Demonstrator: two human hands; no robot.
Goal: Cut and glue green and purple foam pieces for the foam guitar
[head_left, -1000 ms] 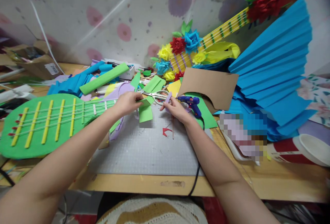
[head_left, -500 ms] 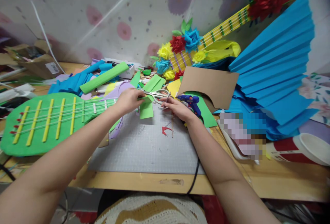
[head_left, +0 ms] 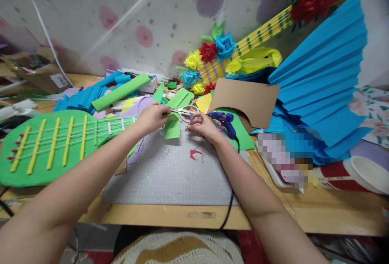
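My left hand (head_left: 154, 119) pinches a light green paper piece (head_left: 172, 130) that hangs over the back of the grey cutting mat (head_left: 170, 174). My right hand (head_left: 202, 126) is closed on a small, thin dark object near the mat's back edge; what it is cannot be made out. Between and just behind the hands lie scissors (head_left: 179, 111) with pale handles. A blue glue gun (head_left: 225, 121) is right of my right hand. Red paper scraps (head_left: 194, 154) and a thin stick (head_left: 202, 150) lie on the mat.
A green paper guitar (head_left: 42, 146) lies left. Behind are a flowered yellow guitar neck (head_left: 263, 33), brown cardboard (head_left: 243, 99) and paper piles. Blue pleated paper (head_left: 325, 77), a white tray (head_left: 275, 177) and a red-and-white tub (head_left: 337, 174) are right. A black cable (head_left: 230, 207) crosses the front edge.
My right hand has shifted slightly, its fingers more curled and the thin object turned lower. My left hand still holds the green paper. The whole view has moved a little.
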